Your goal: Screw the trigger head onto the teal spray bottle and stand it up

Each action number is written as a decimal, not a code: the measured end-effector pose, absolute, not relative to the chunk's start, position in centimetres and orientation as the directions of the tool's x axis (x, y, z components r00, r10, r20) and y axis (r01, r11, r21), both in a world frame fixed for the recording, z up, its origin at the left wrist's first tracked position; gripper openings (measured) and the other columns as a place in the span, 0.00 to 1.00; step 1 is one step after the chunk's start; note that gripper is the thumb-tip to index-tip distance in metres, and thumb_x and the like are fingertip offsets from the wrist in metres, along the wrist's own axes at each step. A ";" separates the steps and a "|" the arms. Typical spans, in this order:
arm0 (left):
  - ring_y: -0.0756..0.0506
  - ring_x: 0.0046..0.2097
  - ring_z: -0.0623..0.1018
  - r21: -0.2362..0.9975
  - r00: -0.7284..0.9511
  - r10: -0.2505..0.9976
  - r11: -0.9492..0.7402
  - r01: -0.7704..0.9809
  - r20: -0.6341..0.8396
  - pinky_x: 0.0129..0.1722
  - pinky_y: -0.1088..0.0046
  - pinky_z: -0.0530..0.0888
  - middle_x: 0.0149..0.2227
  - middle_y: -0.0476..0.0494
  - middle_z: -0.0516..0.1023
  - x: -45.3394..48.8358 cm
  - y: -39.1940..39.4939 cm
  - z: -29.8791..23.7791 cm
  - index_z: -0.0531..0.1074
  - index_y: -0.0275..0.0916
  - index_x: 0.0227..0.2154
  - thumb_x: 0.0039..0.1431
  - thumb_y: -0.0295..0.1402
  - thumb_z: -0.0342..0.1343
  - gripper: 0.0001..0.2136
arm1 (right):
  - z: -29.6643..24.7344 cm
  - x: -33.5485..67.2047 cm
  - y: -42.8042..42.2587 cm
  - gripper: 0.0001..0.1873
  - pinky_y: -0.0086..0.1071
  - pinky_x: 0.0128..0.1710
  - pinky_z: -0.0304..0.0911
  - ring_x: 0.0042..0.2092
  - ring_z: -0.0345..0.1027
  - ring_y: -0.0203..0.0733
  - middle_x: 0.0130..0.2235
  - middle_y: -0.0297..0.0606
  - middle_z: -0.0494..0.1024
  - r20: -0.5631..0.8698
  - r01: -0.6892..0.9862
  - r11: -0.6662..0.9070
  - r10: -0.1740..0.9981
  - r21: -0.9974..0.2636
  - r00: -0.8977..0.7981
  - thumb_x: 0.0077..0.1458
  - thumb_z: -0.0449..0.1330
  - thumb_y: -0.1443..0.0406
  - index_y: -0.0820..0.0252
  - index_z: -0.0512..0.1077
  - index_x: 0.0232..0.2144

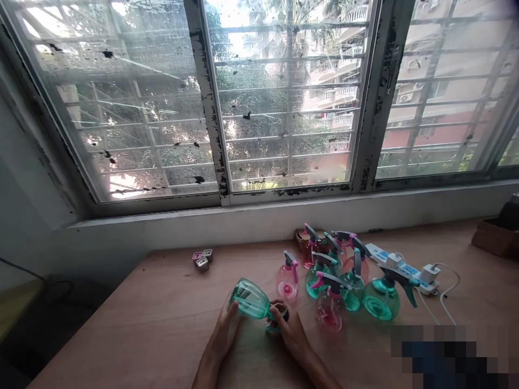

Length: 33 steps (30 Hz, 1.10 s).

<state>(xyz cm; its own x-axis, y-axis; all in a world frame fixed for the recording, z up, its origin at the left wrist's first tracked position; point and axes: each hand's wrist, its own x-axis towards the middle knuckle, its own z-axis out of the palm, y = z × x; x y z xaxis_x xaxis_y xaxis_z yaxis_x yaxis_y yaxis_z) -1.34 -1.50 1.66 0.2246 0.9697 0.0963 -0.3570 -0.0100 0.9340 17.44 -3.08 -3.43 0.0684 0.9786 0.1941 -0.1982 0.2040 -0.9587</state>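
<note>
A green see-through spray bottle (250, 300) lies tilted on its side over the wooden table (162, 319). My left hand (226, 330) wraps around its body from below. At the bottle's neck, my right hand (288, 327) has its fingers closed on the cap end (278, 315). Just to the right stands a cluster of several pink and green spray bottles (340, 281) with grey and pink trigger heads.
A white power strip (399, 268) with a plug and cable lies right of the bottles. Small grey and pink cube-like items (202, 259) sit near the table's back edge. A cardboard box (492, 236) is at far right. Windows with bars stand behind.
</note>
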 end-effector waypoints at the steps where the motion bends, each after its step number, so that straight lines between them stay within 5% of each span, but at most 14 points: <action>1: 0.32 0.56 0.75 0.936 0.206 0.974 -0.017 -0.352 0.095 0.58 0.53 0.69 0.49 0.36 0.81 -1.4 -1.3 1.5 0.76 0.40 0.49 0.58 0.51 0.56 0.24 | -3.4 17.4 -3.3 0.21 0.37 0.32 0.71 0.34 0.77 0.48 0.32 0.41 0.82 0.213 -0.161 0.224 0.974 -0.961 0.082 0.52 0.65 0.49 0.59 0.75 0.39; 4: 0.32 0.57 0.74 0.942 0.164 0.982 -0.032 -0.335 0.092 0.59 0.55 0.67 0.50 0.39 0.81 -1.8 -1.0 1.3 0.75 0.41 0.51 0.55 0.47 0.61 0.23 | -3.2 17.4 -3.7 0.19 0.38 0.38 0.72 0.40 0.77 0.52 0.38 0.42 0.83 0.248 -0.080 0.256 0.964 -0.963 0.101 0.51 0.67 0.52 0.58 0.77 0.39; 9: 0.34 0.60 0.71 0.932 0.193 0.976 -0.025 -0.361 0.101 0.62 0.57 0.63 0.56 0.42 0.77 -2.0 -1.1 1.9 0.70 0.45 0.56 0.50 0.35 0.67 0.28 | -2.8 17.5 -3.2 0.21 0.33 0.24 0.70 0.25 0.75 0.43 0.25 0.35 0.79 0.228 -0.077 0.236 0.968 -0.969 0.105 0.63 0.50 0.48 0.59 0.70 0.39; 14: 0.34 0.60 0.71 0.919 0.238 0.965 -0.006 -0.395 0.109 0.61 0.57 0.64 0.56 0.40 0.77 -1.9 -1.6 2.4 0.70 0.45 0.57 0.50 0.30 0.66 0.29 | -2.6 17.9 -3.2 0.22 0.32 0.23 0.69 0.23 0.73 0.41 0.23 0.34 0.78 0.251 0.019 0.251 0.960 -0.968 0.126 0.66 0.45 0.51 0.59 0.69 0.35; 21: 0.35 0.52 0.77 0.901 0.125 0.989 -0.017 -0.433 0.079 0.53 0.60 0.72 0.48 0.38 0.80 -1.5 -1.0 1.1 0.75 0.41 0.50 0.52 0.48 0.64 0.25 | -2.4 17.9 -3.9 0.17 0.45 0.43 0.67 0.42 0.76 0.57 0.39 0.46 0.82 0.423 0.326 0.383 0.904 -0.864 0.057 0.60 0.58 0.51 0.58 0.75 0.39; 27: 0.45 0.33 0.79 0.899 -0.035 0.999 0.009 -0.438 -0.027 0.36 0.69 0.77 0.32 0.47 0.79 -1.2 -0.2 0.3 0.76 0.38 0.38 0.49 0.41 0.68 0.16 | -2.2 17.4 -4.0 0.19 0.43 0.42 0.68 0.42 0.77 0.55 0.41 0.46 0.82 0.475 0.412 0.454 0.878 -0.790 -0.058 0.59 0.60 0.52 0.58 0.74 0.45; 33: 0.49 0.31 0.77 0.847 -0.146 0.988 -0.030 -0.531 -0.056 0.34 0.74 0.75 0.31 0.51 0.78 -1.1 0.2 0.6 0.76 0.39 0.37 0.51 0.44 0.65 0.15 | -1.9 17.7 -4.2 0.17 0.38 0.43 0.69 0.43 0.77 0.50 0.41 0.42 0.82 0.500 0.391 0.487 0.863 -0.781 -0.076 0.59 0.61 0.54 0.57 0.72 0.46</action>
